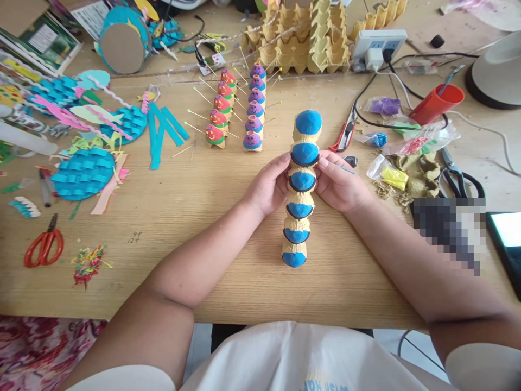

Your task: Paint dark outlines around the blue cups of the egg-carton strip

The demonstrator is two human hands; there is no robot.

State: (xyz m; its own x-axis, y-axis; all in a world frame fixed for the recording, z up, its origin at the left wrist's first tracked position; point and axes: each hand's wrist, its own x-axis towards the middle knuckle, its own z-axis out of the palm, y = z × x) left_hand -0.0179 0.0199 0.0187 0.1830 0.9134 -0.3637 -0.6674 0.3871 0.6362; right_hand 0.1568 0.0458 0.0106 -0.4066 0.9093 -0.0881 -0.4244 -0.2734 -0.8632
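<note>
A strip of egg-carton cups point(301, 212) stretches away from me over the middle of the table. Each cup top carries blue clay, and most have a thin dark band along the near edge of the blue. My left hand point(271, 187) grips the strip's left side near the second and third cups, thumb at the second. Opposite it, my right hand point(342, 182) pinches the right side, also by the second cup. Fingers of both hands are partly hidden behind the strip. A thin blue sliver shows along my right index finger.
Behind stand a red-and-green caterpillar strip point(220, 108) and a purple one point(255, 108), with pins sticking out. Right: a utility knife point(345, 130), a red cup point(437, 103), yellow clay point(394, 177), black-handled scissors point(459, 179). Left: red scissors point(44, 247), a woven blue paper piece point(83, 172).
</note>
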